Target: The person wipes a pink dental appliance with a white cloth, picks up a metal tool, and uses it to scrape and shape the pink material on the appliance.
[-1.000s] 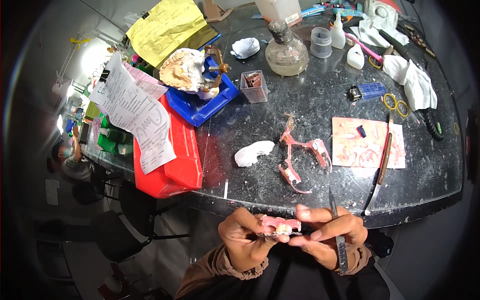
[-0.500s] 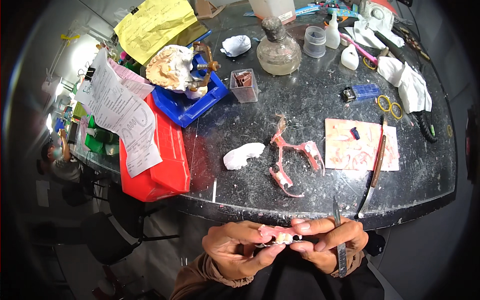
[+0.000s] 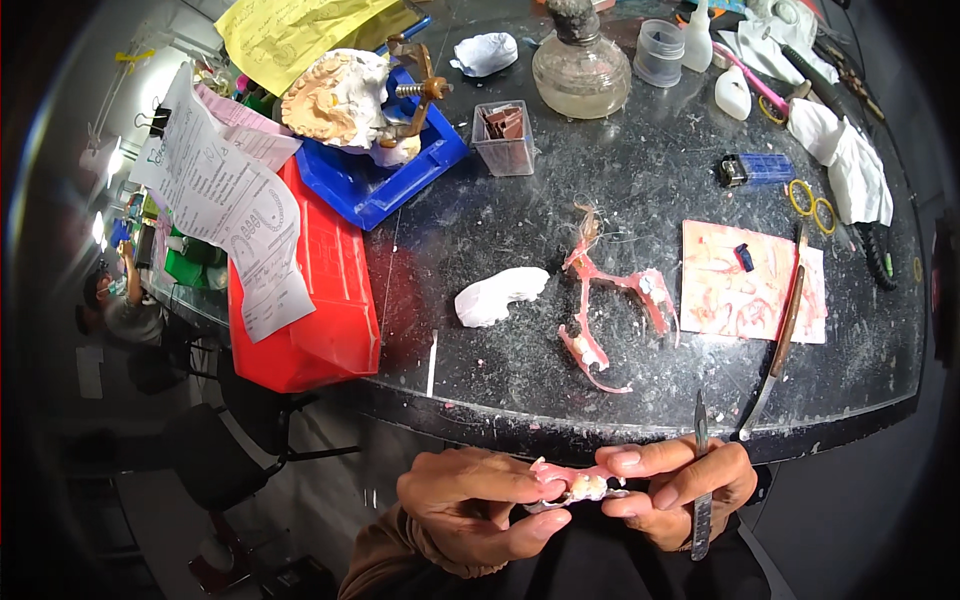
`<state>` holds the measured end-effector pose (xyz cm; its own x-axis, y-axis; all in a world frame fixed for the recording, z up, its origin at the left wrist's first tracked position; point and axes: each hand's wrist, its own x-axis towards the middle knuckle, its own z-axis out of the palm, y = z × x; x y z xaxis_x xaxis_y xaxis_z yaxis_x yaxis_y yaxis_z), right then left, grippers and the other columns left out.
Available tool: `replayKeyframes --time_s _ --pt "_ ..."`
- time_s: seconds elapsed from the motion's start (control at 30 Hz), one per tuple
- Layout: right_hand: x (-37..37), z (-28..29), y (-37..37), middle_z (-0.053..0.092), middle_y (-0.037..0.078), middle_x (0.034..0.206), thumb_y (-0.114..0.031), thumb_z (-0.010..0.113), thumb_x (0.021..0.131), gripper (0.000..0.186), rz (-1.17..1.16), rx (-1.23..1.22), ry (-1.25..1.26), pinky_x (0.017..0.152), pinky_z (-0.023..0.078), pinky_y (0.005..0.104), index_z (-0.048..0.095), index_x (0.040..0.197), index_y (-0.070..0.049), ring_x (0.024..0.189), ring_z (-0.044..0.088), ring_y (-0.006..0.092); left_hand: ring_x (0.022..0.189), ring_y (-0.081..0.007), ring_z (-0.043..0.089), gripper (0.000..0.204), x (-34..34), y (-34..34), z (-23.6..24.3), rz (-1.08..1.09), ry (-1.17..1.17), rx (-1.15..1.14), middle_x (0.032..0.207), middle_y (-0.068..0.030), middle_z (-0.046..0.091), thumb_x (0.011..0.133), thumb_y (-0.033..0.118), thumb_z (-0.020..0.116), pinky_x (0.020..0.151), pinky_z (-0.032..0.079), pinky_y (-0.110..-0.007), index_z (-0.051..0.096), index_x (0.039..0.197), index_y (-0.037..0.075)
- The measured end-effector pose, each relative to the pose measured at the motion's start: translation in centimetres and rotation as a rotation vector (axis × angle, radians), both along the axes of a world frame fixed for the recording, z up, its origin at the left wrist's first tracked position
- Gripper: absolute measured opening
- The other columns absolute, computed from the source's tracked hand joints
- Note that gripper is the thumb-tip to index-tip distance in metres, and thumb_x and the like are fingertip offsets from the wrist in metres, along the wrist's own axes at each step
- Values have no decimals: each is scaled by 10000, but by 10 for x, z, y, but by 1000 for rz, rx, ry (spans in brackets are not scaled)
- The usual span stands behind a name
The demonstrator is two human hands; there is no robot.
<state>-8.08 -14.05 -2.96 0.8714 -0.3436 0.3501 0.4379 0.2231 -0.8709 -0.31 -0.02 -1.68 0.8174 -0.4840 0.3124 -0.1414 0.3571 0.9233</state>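
Just in front of the bench edge, my left hand [image 3: 462,500] pinches a pink partial denture [image 3: 588,486] with pale teeth between thumb and fingers. My right hand [image 3: 695,485] is closed, its thumb and fingertips at the denture's other end. A scalpel [image 3: 701,455] is tucked between the right fingers, blade pointing up toward the bench. Fingers hide both ends of the denture. Beyond my hands lie a branched pink wax piece [image 3: 588,275] with whitish bits on it and a white curved lump [image 3: 500,296].
A wooden-handled wax knife [image 3: 788,325] lies across a pink-smeared pad [image 3: 715,300] at right. Farther back are a lighter [image 3: 757,169], a glass burner [image 3: 582,75] and a clear box [image 3: 505,150]. At left, a blue tray [image 3: 345,190] with a dental cast [image 3: 340,100] adjoins a red bin [image 3: 330,300].
The denture has turned slightly between my fingers, showing its teeth at a different angle. The scalpel remains in my right hand. The whole view has shifted a little.
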Motion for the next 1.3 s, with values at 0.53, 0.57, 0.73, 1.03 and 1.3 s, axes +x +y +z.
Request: replayKeyframes --time_s 0.53,0.57,0.73,1.03,1.3 --pt "2 -3 6 557 243 892 108 640 634 336 -47 -16 -18 714 512 372 370 787 -19 873 569 303 360 -23 437 219 6 11 -11 -65 -52 3 733 -191 616 580 7 709 326 341 -149 600 767 -24" --pt "3 -5 8 558 237 897 109 635 640 330 -68 2 -48 724 508 373 369 787 -19 880 566 301 363 -17 434 211 5 11 -11 -52 -30 3 747 -197 614 585 3 705 320 333 -147 595 764 -20" --pt "3 -4 10 558 227 907 113 621 653 316 -102 27 -85 749 496 369 367 786 -21 901 556 295 370 -6 431 208 4 9 -10 -53 -11 -10 778 -211 609 597 -10 695 311 319 -143 580 770 -3" --pt "2 0 6 579 195 881 88 637 651 321 -112 -59 -77 749 495 321 362 769 -28 880 570 260 474 -62 551 217 1 6 -10 -63 14 -64 845 -262 581 603 -61 671 306 329 -146 554 775 3" --pt "3 -2 9 599 162 826 50 662 645 380 -193 -154 -71 720 501 278 303 734 -34 801 602 216 791 -307 598 191 2 -2 -1 -50 36 -116 808 -306 560 600 -100 642 678 512 -329 534 754 -65"
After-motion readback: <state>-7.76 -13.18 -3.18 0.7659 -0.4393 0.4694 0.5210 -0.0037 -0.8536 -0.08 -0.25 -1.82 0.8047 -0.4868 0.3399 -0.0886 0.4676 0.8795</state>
